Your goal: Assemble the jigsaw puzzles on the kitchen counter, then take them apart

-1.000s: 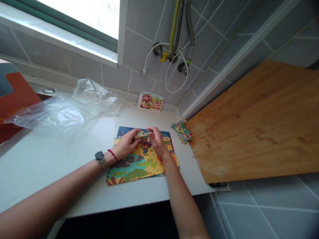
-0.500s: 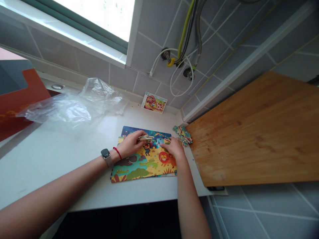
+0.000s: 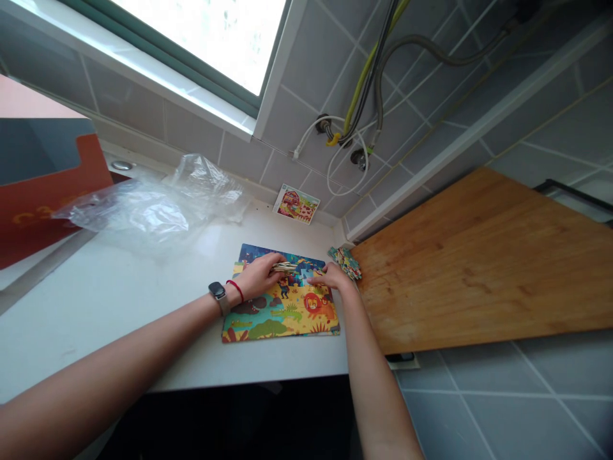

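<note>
My left hand (image 3: 258, 276) is closed around a stack of jigsaw pieces (image 3: 286, 268), seen mostly edge-on. Below it lies a partly assembled jigsaw puzzle (image 3: 282, 316) with a lion, crocodiles and a hippo on yellow ground. A dark blue puzzle board (image 3: 253, 252) shows along its far side. With fingertips near the puzzle's upper right part, my right hand (image 3: 330, 277) pinches a light blue jigsaw piece (image 3: 307, 275). Whether that piece touches its neighbours I cannot tell. A heap of loose jigsaw pieces (image 3: 345, 262) lies just beyond my right hand.
A small farm picture card (image 3: 296, 204) leans by the tiled wall. Crumpled clear plastic (image 3: 158, 207) and an orange-red box (image 3: 52, 198) are at the left. A wooden board (image 3: 479, 275) borders the white counter (image 3: 186, 306) on the right. Cables (image 3: 352, 137) hang above.
The camera view has shifted slightly. Both hands stay over the puzzle with the stack and the light blue piece; the right hand's fingers have moved only a little.
</note>
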The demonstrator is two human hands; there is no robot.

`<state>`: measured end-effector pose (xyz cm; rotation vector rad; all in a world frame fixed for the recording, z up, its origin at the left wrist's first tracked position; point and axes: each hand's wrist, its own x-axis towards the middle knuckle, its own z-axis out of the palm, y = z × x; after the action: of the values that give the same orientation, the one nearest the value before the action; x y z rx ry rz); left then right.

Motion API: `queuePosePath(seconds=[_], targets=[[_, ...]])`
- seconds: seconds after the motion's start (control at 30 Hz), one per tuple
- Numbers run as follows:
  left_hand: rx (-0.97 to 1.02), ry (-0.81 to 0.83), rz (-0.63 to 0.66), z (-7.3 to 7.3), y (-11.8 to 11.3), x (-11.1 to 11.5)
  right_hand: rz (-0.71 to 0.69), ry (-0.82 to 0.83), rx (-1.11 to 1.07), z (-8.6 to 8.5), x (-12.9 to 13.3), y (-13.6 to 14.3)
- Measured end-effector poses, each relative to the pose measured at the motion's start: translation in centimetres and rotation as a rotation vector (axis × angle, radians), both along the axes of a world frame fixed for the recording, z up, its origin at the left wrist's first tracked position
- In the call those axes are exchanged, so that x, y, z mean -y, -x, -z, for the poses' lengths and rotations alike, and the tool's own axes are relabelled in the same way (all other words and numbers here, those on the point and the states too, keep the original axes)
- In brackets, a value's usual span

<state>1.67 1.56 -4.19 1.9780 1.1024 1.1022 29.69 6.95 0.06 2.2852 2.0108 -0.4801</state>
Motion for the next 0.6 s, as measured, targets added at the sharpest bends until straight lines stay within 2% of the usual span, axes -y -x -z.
queuePosePath(seconds=[0.13,0.27,0.6], targets=[[-0.029,0.002,0.01,0.1,0.1,-0.1,-0.012,0.045,-0.037,-0.9,-0.8,0.0],[-0.053,0.018,0.014,-0.1,0.0,0.0,0.043,0.014,-0.116,-0.9,-0.9,-0.1],[-0.045,0.062,0.004,-0.8,-0.1,0.2,0.158,0.092,-0.542,-0.5,0.9,-0.9]])
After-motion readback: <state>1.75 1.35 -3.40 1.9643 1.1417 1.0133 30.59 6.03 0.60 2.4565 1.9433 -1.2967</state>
